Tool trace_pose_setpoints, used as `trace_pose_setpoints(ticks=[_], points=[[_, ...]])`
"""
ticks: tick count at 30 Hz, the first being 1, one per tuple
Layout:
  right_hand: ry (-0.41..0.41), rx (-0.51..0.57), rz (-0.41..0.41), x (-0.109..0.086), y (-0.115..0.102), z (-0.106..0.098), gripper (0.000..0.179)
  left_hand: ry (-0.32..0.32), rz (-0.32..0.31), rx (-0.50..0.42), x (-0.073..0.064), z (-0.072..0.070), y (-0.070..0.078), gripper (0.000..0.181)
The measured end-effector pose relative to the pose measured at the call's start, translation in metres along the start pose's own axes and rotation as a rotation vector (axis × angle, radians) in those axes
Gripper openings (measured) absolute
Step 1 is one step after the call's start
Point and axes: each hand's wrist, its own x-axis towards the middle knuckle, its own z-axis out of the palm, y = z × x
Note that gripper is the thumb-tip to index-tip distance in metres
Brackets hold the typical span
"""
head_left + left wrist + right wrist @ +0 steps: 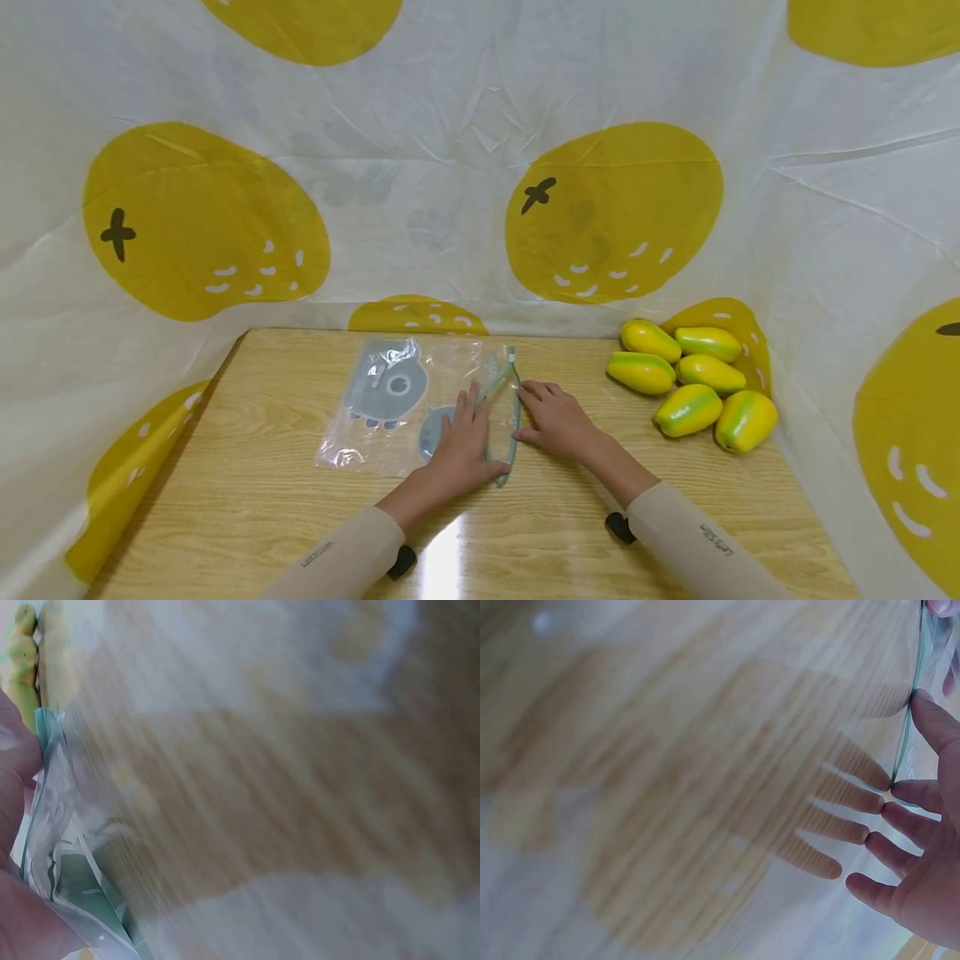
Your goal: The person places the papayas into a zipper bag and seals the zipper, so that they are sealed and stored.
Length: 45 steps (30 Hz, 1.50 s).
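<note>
A clear plastic zip bag with blue-grey cartoon prints lies flat on the table, its green-edged mouth facing right and gaping apart. My left hand rests on the bag near the mouth, fingers extended, with the thumb by the lower corner of the green edge. To the right, my right hand touches the outer green edge with its thumb and forefinger. In the right wrist view its fingers are spread, tips on the tabletop. The left wrist view shows only part of the left hand beside the bag.
Several yellow-green papayas lie grouped at the table's back right. The wooden table has a glossy surface with reflections. Behind and on both sides hangs a white cloth printed with large yellow fruit.
</note>
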Motion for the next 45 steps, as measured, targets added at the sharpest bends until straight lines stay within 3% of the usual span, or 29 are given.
trace_pose_setpoints(ticks=[14, 22, 34, 45], points=[[0.002, 0.015, 0.015, -0.002, -0.002, 0.003, 0.081, 0.042, 0.015, -0.031, -0.001, -0.005, 0.000, 0.117], [0.006, 0.011, 0.010, -0.004, -0.003, 0.003, 0.082, 0.039, 0.014, -0.092, -0.001, -0.006, -0.002, 0.120], [0.030, 0.016, -0.002, -0.006, -0.005, 0.002, 0.081, 0.063, 0.071, -0.103, -0.003, -0.009, -0.007, 0.122], [0.072, 0.118, -0.052, -0.012, 0.003, 0.003, 0.078, 0.065, 0.078, -0.095, -0.002, -0.009, -0.008, 0.125]])
